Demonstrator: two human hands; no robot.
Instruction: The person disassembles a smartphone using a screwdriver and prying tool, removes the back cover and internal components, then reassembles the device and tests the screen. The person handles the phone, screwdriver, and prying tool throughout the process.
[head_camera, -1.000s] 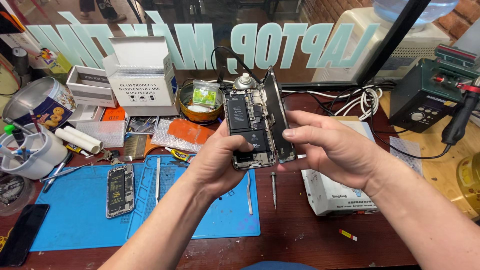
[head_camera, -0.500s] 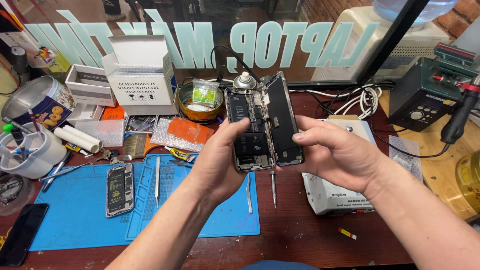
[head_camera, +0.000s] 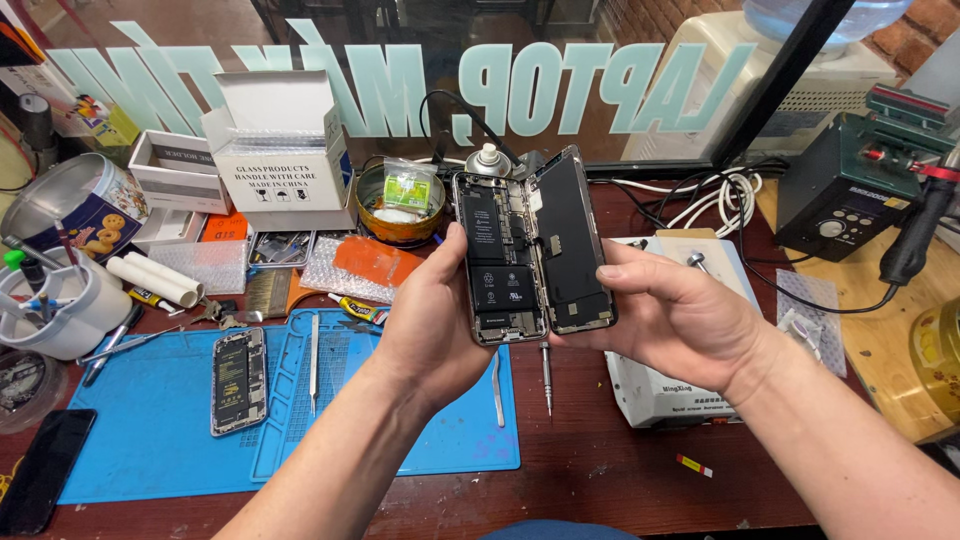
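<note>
Both hands hold one opened black smartphone (head_camera: 530, 250) up above the desk: left hand (head_camera: 435, 315) wrapped around the body half with thumb on its left edge, right hand (head_camera: 670, 315) pinching the hinged-open screen half, thumb on its right edge. Phone upright, spread like a book, battery and boards facing the camera

Around it, largest first:
- dark red-brown wooden desk (head_camera: 600, 470), bearing everything below
- blue rubber work mat (head_camera: 150, 420), flat, under the left forearm
- white open cardboard box (head_camera: 285, 150), behind the mat, lid up
- white flat heating pad unit (head_camera: 660, 395), under the right wrist
- dark green soldering station (head_camera: 850, 195), far right, well apart from the hands
- round brass-coloured tin (head_camera: 400, 205), just left of the raised phone, small green packet inside
- second opened phone body (head_camera: 238, 380), lying on the mat, apart from the hands
- slim metal screwdriver (head_camera: 546, 375), on the desk right below the held phone
- metal tweezers (head_camera: 314, 360), on the mat, beside the second phone body
</note>
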